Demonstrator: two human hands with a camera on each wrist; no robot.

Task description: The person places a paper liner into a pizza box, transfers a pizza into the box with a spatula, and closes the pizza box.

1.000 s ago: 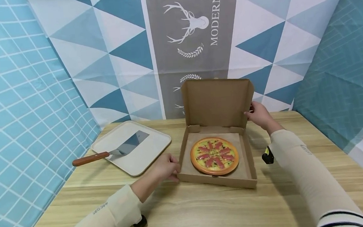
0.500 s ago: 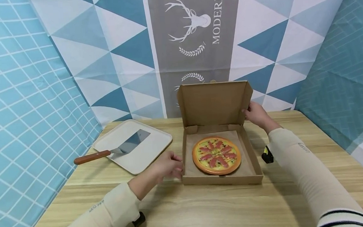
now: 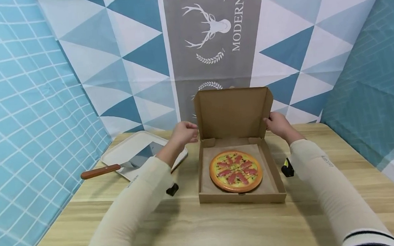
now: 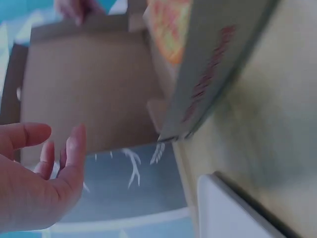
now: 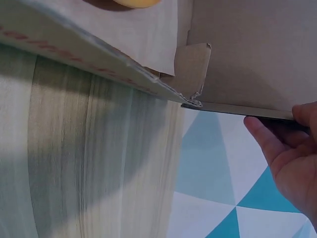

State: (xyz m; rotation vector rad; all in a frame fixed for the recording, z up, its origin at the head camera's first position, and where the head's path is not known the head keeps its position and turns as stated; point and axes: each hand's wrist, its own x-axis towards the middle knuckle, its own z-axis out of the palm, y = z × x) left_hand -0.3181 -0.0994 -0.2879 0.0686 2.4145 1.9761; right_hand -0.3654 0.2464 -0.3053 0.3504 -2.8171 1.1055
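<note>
A cardboard pizza box (image 3: 242, 199) stands on the table with its lid (image 3: 232, 113) raised. Inside, on brown paper (image 3: 205, 175), lies a round pizza (image 3: 235, 170) with reddish strips on top. My right hand (image 3: 278, 125) pinches the right edge of the lid between thumb and fingers, as the right wrist view also shows. At the lid's left edge is my left hand (image 3: 185, 133), its thumb and fingers apart with nothing between them. In the left wrist view the left hand (image 4: 47, 173) is bent loosely beside the lid.
Left of the box, a white tray (image 3: 116, 151) carries a spatula (image 3: 144, 154) whose wooden handle (image 3: 100, 171) sticks out over the tray's left edge. Patterned cloth hangs behind the table (image 3: 225, 231) and along both sides.
My left hand has left the box's front left corner and moved up and back to the lid's left edge. The right hand stays on the lid, and the box has turned slightly.
</note>
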